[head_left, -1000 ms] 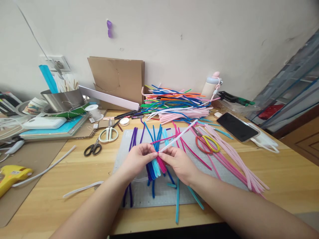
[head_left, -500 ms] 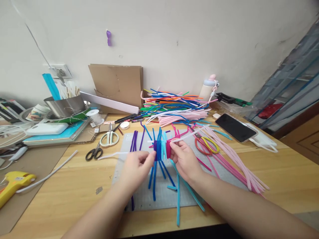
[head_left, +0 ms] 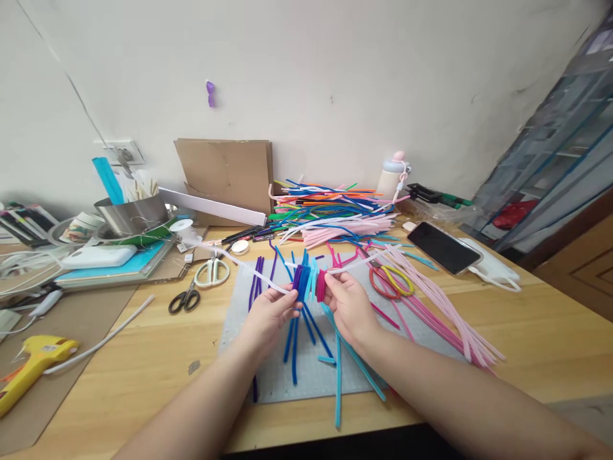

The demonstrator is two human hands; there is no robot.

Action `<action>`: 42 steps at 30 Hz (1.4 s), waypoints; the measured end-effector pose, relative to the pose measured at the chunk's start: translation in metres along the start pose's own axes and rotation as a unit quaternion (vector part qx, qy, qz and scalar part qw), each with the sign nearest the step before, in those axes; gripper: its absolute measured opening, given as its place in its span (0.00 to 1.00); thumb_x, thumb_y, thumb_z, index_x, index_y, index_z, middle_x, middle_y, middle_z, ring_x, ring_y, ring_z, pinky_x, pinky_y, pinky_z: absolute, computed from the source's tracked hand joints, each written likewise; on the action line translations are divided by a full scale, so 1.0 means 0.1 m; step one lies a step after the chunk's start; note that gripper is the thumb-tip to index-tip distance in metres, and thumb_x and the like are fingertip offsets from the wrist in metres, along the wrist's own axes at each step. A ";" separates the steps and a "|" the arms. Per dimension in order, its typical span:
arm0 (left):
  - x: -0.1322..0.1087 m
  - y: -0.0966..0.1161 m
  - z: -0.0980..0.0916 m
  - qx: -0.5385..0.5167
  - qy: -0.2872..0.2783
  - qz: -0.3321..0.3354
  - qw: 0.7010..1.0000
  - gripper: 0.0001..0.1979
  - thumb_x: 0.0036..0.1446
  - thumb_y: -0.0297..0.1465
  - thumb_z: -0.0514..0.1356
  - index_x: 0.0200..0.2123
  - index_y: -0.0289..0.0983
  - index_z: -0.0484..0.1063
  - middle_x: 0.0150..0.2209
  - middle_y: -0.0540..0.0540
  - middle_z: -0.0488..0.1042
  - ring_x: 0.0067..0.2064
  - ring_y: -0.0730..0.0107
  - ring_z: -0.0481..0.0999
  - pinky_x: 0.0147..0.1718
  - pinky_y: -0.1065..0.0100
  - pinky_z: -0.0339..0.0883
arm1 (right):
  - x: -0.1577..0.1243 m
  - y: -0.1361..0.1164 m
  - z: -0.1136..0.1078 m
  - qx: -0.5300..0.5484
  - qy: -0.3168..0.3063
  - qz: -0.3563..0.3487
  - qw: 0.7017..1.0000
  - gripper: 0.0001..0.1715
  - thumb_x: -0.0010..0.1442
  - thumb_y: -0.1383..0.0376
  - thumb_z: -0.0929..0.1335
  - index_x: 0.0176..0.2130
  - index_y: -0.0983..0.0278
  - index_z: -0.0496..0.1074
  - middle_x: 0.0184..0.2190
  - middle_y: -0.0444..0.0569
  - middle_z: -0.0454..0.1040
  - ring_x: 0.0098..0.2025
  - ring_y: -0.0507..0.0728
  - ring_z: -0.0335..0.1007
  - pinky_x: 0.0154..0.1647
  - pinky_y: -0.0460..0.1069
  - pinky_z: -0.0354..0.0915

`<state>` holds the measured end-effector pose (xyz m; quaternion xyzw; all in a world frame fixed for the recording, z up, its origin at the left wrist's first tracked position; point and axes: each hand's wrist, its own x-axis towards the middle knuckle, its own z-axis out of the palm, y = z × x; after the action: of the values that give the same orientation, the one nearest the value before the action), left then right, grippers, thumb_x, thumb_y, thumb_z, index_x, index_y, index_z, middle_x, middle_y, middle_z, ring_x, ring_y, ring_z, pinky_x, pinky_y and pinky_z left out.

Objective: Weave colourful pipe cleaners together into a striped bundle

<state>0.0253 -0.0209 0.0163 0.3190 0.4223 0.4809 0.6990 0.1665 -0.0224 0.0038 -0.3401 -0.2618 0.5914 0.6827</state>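
My left hand [head_left: 269, 314] and my right hand [head_left: 348, 304] are raised a little above a grey cutting mat [head_left: 239, 332]. Between them is a small bundle of folded pipe cleaners [head_left: 308, 283] in purple, blue, light blue and magenta. A white pipe cleaner [head_left: 239, 263] runs through the bundle, one end going up-left past my left hand and the other end going right past my right hand. Both hands are closed: the left pinches the white pipe cleaner at the bundle's left side, the right pinches the bundle's right side. Loose blue pipe cleaners [head_left: 338, 377] lie on the mat beneath.
A big heap of coloured pipe cleaners [head_left: 330, 207] lies at the back; long pink ones [head_left: 445, 306] fan right. Scissors [head_left: 184, 299], white-handled scissors [head_left: 212, 271], orange-yellow scissors [head_left: 391, 278], a phone [head_left: 443, 246], a yellow glue gun [head_left: 33, 364], a metal pot [head_left: 131, 214] and cardboard [head_left: 225, 169] surround the mat.
The hands lifted the bundle off the mat. The white pipe cleaner's left end, drawn out past the left hand, has swung upward to the left. The camera tilted slightly up.
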 end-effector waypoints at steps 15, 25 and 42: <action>0.03 0.01 -0.02 -0.007 0.011 0.032 0.999 0.20 0.31 0.28 0.72 0.29 0.32 0.68 0.22 0.51 0.76 0.26 0.75 0.77 0.29 0.77 0.72 | -0.06 0.00 0.02 -0.022 -0.147 0.078 0.986 0.14 0.53 0.59 0.69 0.40 0.62 0.70 0.37 0.47 0.77 0.39 0.55 0.74 0.43 0.52 0.67; 0.06 -0.04 -0.06 0.104 -0.001 0.090 0.990 0.21 0.36 0.35 0.71 0.29 0.34 0.63 0.20 0.52 0.73 0.23 0.73 0.75 0.26 0.72 0.71 | -0.04 0.06 -0.02 -0.087 -0.156 0.095 0.979 0.21 0.47 0.57 0.73 0.40 0.65 0.75 0.35 0.50 0.79 0.37 0.59 0.75 0.45 0.56 0.67; 0.10 -0.04 -0.10 0.122 0.012 0.100 0.987 0.16 0.37 0.37 0.69 0.26 0.33 0.70 0.17 0.54 0.68 0.20 0.78 0.66 0.23 0.74 0.60 | 0.02 0.01 -0.07 -0.125 -0.150 0.125 0.973 0.20 0.47 0.60 0.73 0.40 0.66 0.73 0.39 0.51 0.78 0.39 0.58 0.76 0.44 0.53 0.69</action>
<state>0.0202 -0.0131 0.0055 0.4367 0.4517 0.4973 0.5983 0.1716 -0.0218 -0.0013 -0.3604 -0.3883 0.6786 0.5087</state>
